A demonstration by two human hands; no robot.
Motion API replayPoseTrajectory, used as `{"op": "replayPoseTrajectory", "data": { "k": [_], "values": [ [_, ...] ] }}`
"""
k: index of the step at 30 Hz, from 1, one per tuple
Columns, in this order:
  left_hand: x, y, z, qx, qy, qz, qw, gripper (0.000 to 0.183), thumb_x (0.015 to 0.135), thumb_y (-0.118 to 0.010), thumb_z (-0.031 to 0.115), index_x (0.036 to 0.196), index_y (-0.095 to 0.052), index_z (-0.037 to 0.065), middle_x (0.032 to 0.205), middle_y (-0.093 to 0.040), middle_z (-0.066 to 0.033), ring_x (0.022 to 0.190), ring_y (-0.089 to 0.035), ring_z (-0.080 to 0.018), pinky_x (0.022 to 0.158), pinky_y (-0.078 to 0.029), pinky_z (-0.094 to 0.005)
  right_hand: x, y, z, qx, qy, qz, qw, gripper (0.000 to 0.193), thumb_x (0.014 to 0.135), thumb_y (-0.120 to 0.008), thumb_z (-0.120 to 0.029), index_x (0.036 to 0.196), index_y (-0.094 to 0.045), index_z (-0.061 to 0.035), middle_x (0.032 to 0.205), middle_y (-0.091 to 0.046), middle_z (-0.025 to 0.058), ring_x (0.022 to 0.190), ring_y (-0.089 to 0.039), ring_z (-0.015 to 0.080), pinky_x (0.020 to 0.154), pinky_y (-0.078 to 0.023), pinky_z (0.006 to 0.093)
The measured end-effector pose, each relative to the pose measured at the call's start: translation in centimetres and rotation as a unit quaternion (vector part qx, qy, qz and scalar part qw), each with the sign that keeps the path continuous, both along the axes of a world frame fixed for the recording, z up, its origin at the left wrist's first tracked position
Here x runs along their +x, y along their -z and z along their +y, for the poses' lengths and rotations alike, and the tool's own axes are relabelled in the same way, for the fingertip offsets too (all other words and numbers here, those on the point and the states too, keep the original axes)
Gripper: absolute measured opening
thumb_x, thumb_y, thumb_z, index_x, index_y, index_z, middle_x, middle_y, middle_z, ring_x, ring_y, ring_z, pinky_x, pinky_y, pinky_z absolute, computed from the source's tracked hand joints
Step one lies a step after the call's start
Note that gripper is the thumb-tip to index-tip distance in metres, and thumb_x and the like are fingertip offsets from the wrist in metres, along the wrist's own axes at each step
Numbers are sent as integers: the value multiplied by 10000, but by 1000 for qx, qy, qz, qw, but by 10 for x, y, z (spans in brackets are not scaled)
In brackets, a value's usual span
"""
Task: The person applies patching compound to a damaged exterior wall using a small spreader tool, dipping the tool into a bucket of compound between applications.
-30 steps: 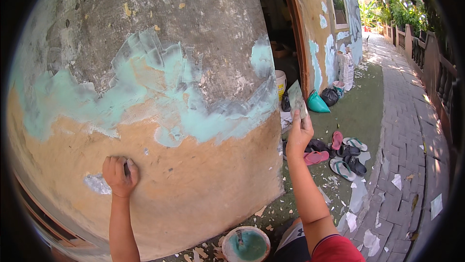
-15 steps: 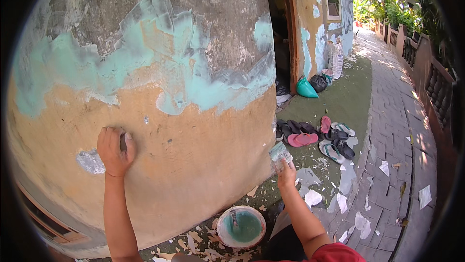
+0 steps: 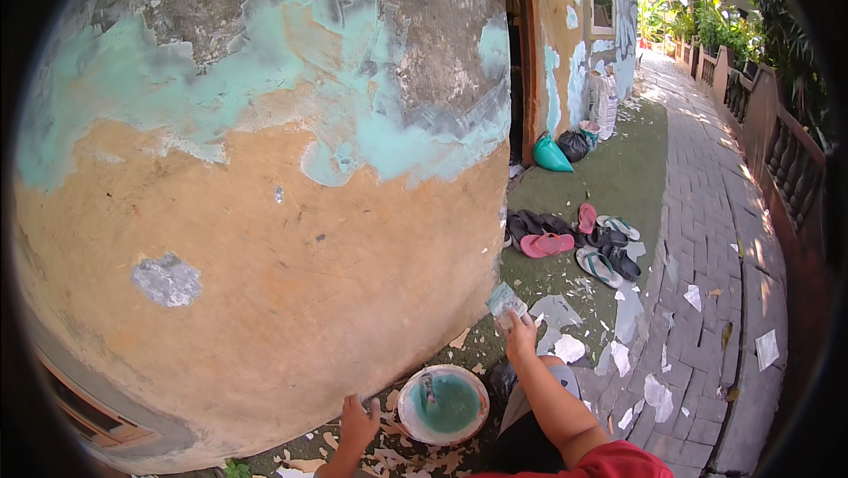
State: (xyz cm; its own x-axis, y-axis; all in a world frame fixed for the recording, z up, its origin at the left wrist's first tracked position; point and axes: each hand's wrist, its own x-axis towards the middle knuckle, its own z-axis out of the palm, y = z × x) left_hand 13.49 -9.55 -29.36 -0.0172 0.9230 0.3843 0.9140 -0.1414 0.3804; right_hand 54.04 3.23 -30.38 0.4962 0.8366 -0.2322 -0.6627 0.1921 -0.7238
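Observation:
My right hand (image 3: 519, 337) grips a flat putty scraper (image 3: 506, 300) smeared with pale turquoise, held out past the corner of the wall. My left hand (image 3: 359, 423) is low, just left of a round white bucket (image 3: 407, 426); its thumb stands apart from its loosely bent fingers and I see nothing in it. Turquoise putty fills the bucket's bottom, and a tool handle (image 3: 429, 387) leans inside. Ahead is a wall (image 3: 265, 319) with bare tan plaster, a turquoise band (image 3: 389, 138) above it and a grey patch (image 3: 167, 279) at left.
Several sandals (image 3: 548, 245) lie on the green ground beyond the scraper. Farther off, a turquoise bag (image 3: 552, 154), a black bag (image 3: 573, 146) and a white sack (image 3: 603, 105) stand by the doorway. Paint flakes (image 3: 657, 397) litter the paving, and a balustrade (image 3: 786, 155) borders it.
My left hand has come off the wall beside the grey patch and dropped down to the bucket. The right hand still holds the scraper in about the same place. My view has shifted slightly.

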Motion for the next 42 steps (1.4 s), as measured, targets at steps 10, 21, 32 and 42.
{"op": "replayPoseTrajectory", "data": {
  "k": [10, 21, 32, 42],
  "values": [
    [43, 81, -50, -386, -81, -321, 861, 538, 930, -635, 458, 1070, -607, -62, 977, -661, -173, 889, -688, -252, 785, -527, -355, 11, 23, 6, -53, -32, 37, 997, 256, 1001, -568, -94, 1252, -590, -50, 1192, -658, 85, 1063, -658, 262, 917, -576, 493],
    [70, 71, -46, -293, -132, -463, 826, 327, 930, -661, 205, 1118, -560, -43, 869, -621, -83, 732, -611, -147, 692, -537, -306, -6, 10, 3, -61, -56, 33, 996, 243, 1007, -558, -107, 1243, -570, -52, 1195, -648, 76, 1072, -649, 260, 923, -572, 499],
    [117, 12, -18, -311, -95, -757, 567, 109, 930, -606, 104, 904, -548, 14, 685, -543, -57, 590, -550, -190, 576, -507, -356, -1, 3, -36, -63, -114, 40, 991, 256, 992, -579, -102, 1235, -591, -23, 1188, -663, 95, 1080, -659, 276, 911, -581, 504],
    [71, -157, -77, -328, -241, -674, 616, 178, 883, -593, 149, 745, -548, 47, 628, -513, -82, 543, -556, -226, 604, -550, -427, -34, -281, -107, -66, -159, -46, 984, 312, 1024, -585, -135, 1279, -603, 44, 1222, -669, 105, 1075, -659, 206, 963, -551, 384]
  ]
}}
